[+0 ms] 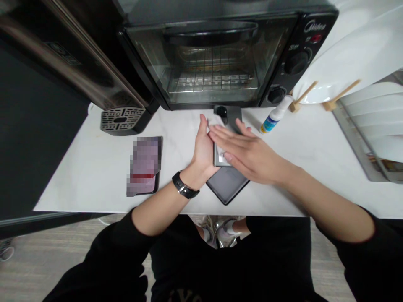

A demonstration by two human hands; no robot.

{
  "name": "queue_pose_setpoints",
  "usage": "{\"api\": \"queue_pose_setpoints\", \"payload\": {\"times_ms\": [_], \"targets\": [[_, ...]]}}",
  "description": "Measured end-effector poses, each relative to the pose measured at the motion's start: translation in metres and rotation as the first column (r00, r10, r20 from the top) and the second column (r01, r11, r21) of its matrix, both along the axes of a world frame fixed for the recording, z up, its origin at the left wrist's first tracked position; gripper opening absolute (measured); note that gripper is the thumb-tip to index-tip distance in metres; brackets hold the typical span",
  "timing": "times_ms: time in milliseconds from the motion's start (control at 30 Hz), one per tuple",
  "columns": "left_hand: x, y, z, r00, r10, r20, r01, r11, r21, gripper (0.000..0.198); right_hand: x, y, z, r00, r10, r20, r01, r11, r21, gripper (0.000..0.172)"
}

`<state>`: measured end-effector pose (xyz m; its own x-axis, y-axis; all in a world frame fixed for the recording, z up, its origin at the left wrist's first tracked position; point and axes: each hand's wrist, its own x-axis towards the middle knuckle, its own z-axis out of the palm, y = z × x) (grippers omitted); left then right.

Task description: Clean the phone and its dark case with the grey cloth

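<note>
A grey tablet-like device (233, 115) lies back up on the white counter (302, 176), its camera end toward the oven. Its near end rests on a dark flat case (227, 187). My left hand (203, 147) stands on edge against the device's left side, fingers straight and together, a black watch (185, 187) on the wrist. My right hand (248, 152) lies flat across the device with fingers stretched out to the left. A small white patch (221, 158) shows under its fingertips; I cannot tell whether it is a cloth or a reflection.
A black toaster oven (214, 54) stands right behind the device. A phone (145, 165) lies to the left, near a machine's drip tray (121, 119). A small white spray bottle (273, 120) lies to the right. White plates (346, 63) stand in a wooden rack at far right.
</note>
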<state>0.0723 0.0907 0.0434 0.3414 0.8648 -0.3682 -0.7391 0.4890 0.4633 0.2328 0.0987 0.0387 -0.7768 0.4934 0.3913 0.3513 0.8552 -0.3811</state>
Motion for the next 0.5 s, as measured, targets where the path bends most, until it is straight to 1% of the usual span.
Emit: {"api": "queue_pose_setpoints", "payload": {"times_ms": [67,100,167,200,267,333,400,500], "targets": [[-0.002,0.002,-0.003,1.0,0.017,0.01,-0.017,1.0,-0.001,0.083,-0.003,-0.005,0.001,0.996,0.085,-0.001,-0.085,0.996,0.007,0.057],[-0.003,0.003,-0.004,1.0,0.026,0.014,-0.026,1.0,0.0,0.085,-0.004,-0.006,0.003,0.995,0.097,-0.005,-0.097,0.995,0.013,0.055],[-0.004,0.004,-0.004,0.999,0.047,0.013,-0.048,0.999,0.012,0.085,-0.001,-0.005,0.005,0.997,0.073,-0.018,-0.072,0.997,0.027,0.051],[-0.005,0.004,-0.003,0.998,0.057,0.01,-0.057,0.998,0.02,0.083,0.001,-0.003,0.006,0.999,0.037,-0.022,-0.036,0.999,0.032,0.051],[-0.005,0.003,0.001,0.998,0.07,0.001,-0.07,0.997,0.036,0.078,0.007,0.002,0.008,0.997,-0.074,-0.023,0.075,0.996,0.038,0.052],[-0.004,0.001,0.005,0.998,0.06,-0.003,-0.059,0.997,0.051,0.072,0.013,0.009,0.008,0.982,-0.188,-0.021,0.188,0.981,0.039,0.054],[-0.001,-0.003,0.009,1.0,0.013,-0.002,-0.013,0.999,0.052,0.067,0.017,0.015,0.007,0.963,-0.268,-0.029,0.269,0.962,0.037,0.056],[0.004,-0.008,0.01,0.997,-0.079,-0.006,0.079,0.995,0.058,0.065,0.018,0.018,0.006,0.943,-0.326,-0.06,0.329,0.944,0.039,0.057]]}}
